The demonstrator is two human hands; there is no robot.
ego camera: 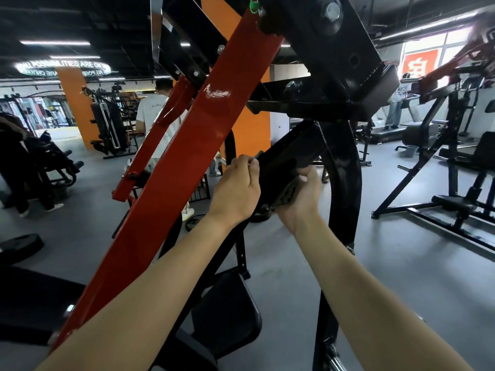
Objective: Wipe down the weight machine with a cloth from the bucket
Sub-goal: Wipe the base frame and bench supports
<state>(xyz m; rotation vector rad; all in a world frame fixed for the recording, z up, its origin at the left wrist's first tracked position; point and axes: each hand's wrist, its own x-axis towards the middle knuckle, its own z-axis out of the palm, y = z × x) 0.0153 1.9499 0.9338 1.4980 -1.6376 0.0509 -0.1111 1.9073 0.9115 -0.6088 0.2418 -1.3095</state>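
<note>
Judged soft and limp, the cloth [288, 195] wraps the machine brace [294, 148]: left hand [235, 188] pinches its 10 o'clock end, right hand [302, 199] grips its 4 o'clock bunch

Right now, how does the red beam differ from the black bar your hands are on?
The red beam is long, crossing the view; the black bar shows only a short stretch. The red beam bears a white scuff and is untouched; the left hand grips the black bar's edge and the right hand holds a grey cloth against it. Both slant up to the right.
</note>
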